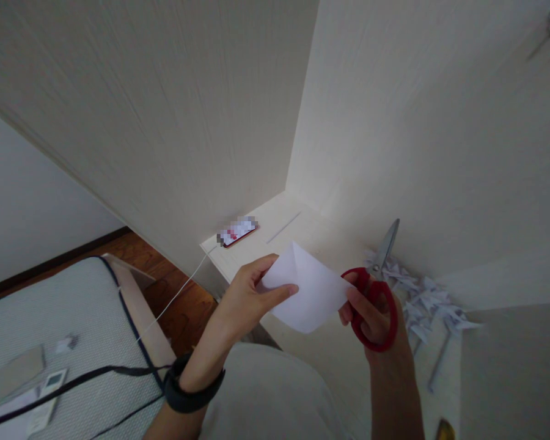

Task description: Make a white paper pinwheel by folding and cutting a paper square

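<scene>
- Sheet: thin, white, four-cornered paper (314, 296), held up above the pale, smooth tabletop (311, 235).
- Left hand (252, 296): gripping the sheet's left side, thumb on top.
- Right hand (371, 315): pinching the right corner, red-handled metal scissors (378, 264) hooked on its fingers, blades pointing away from the paper.
- Progress, judged: sheet creased, no cut visible; cutting appears not yet done.
- Finished work: apparently the heap of pointed white paper pieces (424, 302) at right; blurred, count unclear.
</scene>
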A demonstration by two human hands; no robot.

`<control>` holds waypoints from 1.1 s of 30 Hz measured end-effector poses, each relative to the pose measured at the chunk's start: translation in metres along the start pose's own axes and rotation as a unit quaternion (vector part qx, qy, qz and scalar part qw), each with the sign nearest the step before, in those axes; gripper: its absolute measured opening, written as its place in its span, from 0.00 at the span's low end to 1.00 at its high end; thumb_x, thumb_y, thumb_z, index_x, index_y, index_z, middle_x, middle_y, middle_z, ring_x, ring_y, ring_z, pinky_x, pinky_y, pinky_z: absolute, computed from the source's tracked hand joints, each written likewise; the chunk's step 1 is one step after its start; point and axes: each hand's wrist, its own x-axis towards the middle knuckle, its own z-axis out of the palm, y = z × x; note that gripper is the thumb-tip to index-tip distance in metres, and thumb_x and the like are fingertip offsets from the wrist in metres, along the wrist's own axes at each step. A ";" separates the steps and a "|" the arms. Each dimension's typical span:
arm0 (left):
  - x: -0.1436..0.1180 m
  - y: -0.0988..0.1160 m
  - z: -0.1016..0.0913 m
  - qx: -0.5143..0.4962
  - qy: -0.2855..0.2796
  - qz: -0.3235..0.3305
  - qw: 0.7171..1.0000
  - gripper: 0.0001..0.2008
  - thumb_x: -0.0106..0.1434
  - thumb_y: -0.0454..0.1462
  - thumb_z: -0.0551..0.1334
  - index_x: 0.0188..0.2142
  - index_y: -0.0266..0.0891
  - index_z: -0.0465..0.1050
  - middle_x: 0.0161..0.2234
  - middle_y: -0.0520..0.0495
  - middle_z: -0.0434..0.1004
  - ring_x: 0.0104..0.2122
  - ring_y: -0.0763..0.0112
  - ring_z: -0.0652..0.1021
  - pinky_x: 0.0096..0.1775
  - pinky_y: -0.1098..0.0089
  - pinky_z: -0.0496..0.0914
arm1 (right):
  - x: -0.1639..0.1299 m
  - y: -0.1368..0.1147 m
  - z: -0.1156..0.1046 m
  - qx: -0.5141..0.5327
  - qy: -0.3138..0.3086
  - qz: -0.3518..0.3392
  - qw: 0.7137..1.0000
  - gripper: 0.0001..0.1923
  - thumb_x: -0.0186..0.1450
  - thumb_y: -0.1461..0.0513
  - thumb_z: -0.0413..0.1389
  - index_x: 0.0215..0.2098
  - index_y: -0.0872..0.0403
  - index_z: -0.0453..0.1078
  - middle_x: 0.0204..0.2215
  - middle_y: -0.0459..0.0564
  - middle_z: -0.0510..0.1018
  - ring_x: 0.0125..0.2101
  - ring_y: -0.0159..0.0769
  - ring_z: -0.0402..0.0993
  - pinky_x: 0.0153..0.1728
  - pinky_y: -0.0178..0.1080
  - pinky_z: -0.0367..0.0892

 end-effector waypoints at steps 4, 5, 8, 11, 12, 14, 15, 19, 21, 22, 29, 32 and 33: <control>0.000 0.002 0.000 -0.045 -0.003 -0.006 0.999 0.09 0.50 0.36 0.73 0.33 0.39 0.79 0.28 0.51 0.78 0.27 0.70 0.75 0.29 0.74 0.68 | -0.003 -0.002 0.008 0.001 0.056 0.002 0.998 0.10 0.59 0.57 0.64 0.27 0.54 0.71 0.11 0.39 0.69 0.12 0.28 0.63 0.14 0.31 0.57; 0.000 0.003 0.000 -0.065 -0.006 -0.011 0.998 0.10 0.50 0.35 0.73 0.33 0.40 0.79 0.29 0.51 0.79 0.27 0.71 0.76 0.30 0.74 0.69 | -0.004 -0.003 0.011 0.004 0.083 -0.005 0.997 0.09 0.59 0.58 0.64 0.27 0.54 0.71 0.11 0.39 0.68 0.12 0.28 0.63 0.14 0.31 0.58; -0.001 0.006 -0.002 -0.112 -0.010 -0.028 0.993 0.13 0.50 0.35 0.73 0.37 0.41 0.79 0.31 0.52 0.80 0.29 0.72 0.77 0.32 0.75 0.69 | -0.007 -0.003 0.021 0.017 0.153 -0.031 0.988 0.07 0.59 0.60 0.63 0.27 0.54 0.70 0.12 0.38 0.68 0.12 0.27 0.63 0.15 0.30 0.58; -0.003 0.005 0.000 -0.131 0.003 -0.044 0.990 0.18 0.49 0.34 0.75 0.40 0.41 0.79 0.34 0.51 0.80 0.32 0.71 0.77 0.36 0.74 0.70 | -0.010 -0.004 0.030 0.034 0.174 -0.039 0.983 0.09 0.60 0.61 0.62 0.24 0.54 0.70 0.12 0.39 0.67 0.14 0.27 0.63 0.16 0.31 0.57; -0.003 0.004 0.002 -0.135 0.005 -0.049 0.990 0.19 0.48 0.34 0.75 0.41 0.41 0.79 0.34 0.51 0.81 0.33 0.71 0.78 0.37 0.73 0.71 | -0.011 -0.005 0.033 0.038 0.178 -0.038 0.983 0.10 0.60 0.61 0.62 0.24 0.54 0.69 0.13 0.39 0.67 0.14 0.27 0.63 0.16 0.31 0.57; -0.003 0.002 0.007 -0.146 0.008 -0.055 0.988 0.19 0.48 0.35 0.75 0.41 0.40 0.79 0.33 0.50 0.81 0.34 0.69 0.79 0.39 0.71 0.72 | -0.013 -0.006 0.038 0.045 0.188 -0.036 0.980 0.10 0.60 0.61 0.62 0.23 0.53 0.68 0.13 0.39 0.67 0.15 0.27 0.62 0.17 0.32 0.57; -0.003 0.001 0.010 -0.154 0.013 -0.054 0.987 0.19 0.48 0.35 0.75 0.41 0.40 0.79 0.33 0.50 0.82 0.34 0.68 0.79 0.40 0.69 0.72 | -0.014 -0.006 0.041 0.049 0.193 -0.036 0.979 0.10 0.60 0.61 0.62 0.23 0.53 0.68 0.13 0.39 0.67 0.15 0.27 0.62 0.17 0.32 0.57; -0.001 0.000 0.018 -0.185 0.045 -0.059 0.980 0.18 0.47 0.36 0.75 0.40 0.37 0.80 0.38 0.46 0.84 0.35 0.64 0.81 0.41 0.67 0.74 | -0.017 -0.004 0.047 0.071 0.195 -0.042 0.977 0.07 0.61 0.61 0.61 0.27 0.53 0.69 0.13 0.38 0.67 0.14 0.27 0.62 0.17 0.32 0.57; 0.000 0.000 0.020 -0.196 0.057 -0.060 0.977 0.18 0.47 0.36 0.75 0.38 0.36 0.80 0.38 0.45 0.84 0.34 0.63 0.81 0.39 0.67 0.74 | -0.017 -0.001 0.048 0.081 0.185 -0.041 0.979 0.06 0.61 0.62 0.60 0.28 0.52 0.69 0.13 0.38 0.66 0.14 0.28 0.62 0.17 0.32 0.57; 0.000 0.000 0.021 -0.199 0.063 -0.058 0.976 0.17 0.47 0.36 0.75 0.38 0.36 0.80 0.37 0.45 0.85 0.34 0.64 0.81 0.38 0.68 0.74 | -0.017 0.000 0.048 0.084 0.178 -0.038 0.980 0.06 0.62 0.62 0.60 0.27 0.52 0.69 0.13 0.38 0.66 0.15 0.28 0.62 0.18 0.32 0.58; 0.002 -0.004 0.021 -0.202 0.116 -0.034 0.972 0.18 0.48 0.35 0.75 0.40 0.36 0.79 0.38 0.46 0.85 0.35 0.66 0.81 0.40 0.69 0.74 | -0.019 0.006 0.043 0.081 0.124 -0.026 0.989 0.07 0.62 0.59 0.62 0.29 0.52 0.70 0.14 0.38 0.68 0.15 0.28 0.63 0.19 0.33 0.58; 0.002 -0.005 0.017 -0.177 0.142 -0.026 0.974 0.19 0.47 0.35 0.76 0.39 0.37 0.79 0.38 0.47 0.85 0.35 0.66 0.80 0.40 0.69 0.73 | -0.018 0.006 0.038 0.071 0.108 -0.037 0.991 0.11 0.64 0.57 0.60 0.26 0.52 0.71 0.14 0.39 0.68 0.16 0.28 0.62 0.21 0.34 0.59; 0.002 -0.005 0.016 -0.167 0.149 -0.024 0.974 0.19 0.47 0.36 0.76 0.39 0.37 0.78 0.38 0.47 0.85 0.35 0.66 0.80 0.40 0.69 0.73 | -0.017 0.005 0.036 0.064 0.104 -0.043 0.992 0.14 0.65 0.56 0.59 0.24 0.53 0.70 0.15 0.40 0.69 0.16 0.28 0.62 0.22 0.34 0.59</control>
